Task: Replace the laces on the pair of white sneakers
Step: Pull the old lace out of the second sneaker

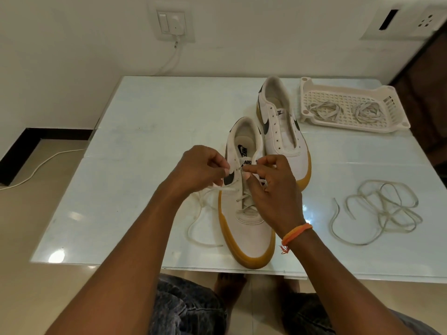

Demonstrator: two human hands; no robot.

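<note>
near sneaker [246, 228]: white with gum sole, toe toward the counter's near edge, partly laced through the lower eyelets
far sneaker [281, 126]: same kind, just behind and to the right of the near one, eyelets bare, no lace
counter [145, 141]: pale glossy top, carrying both sneakers, the tray and the loose lace
left hand [202, 169]: fingers curled, pinching the lace at the upper eyelets on the near sneaker's left side
right hand [273, 182]: fingers curled, pinching the lace over the tongue, close to the left hand; orange thread band [296, 234] on the wrist
threaded lace [200, 228]: pale, crossing the near sneaker's lower eyelets, free end trailing in a loop on the counter left of the shoe
loose lace [377, 216]: greyish tangle lying on the counter, well to the right of the near sneaker
tray [314, 93]: white perforated plastic, at the far right of the counter beside the far sneaker
laces in tray [343, 111]: two bundled coils, side by side, apart from each other
wall socket [173, 25]: plug in, white cable running down toward the floor
</note>
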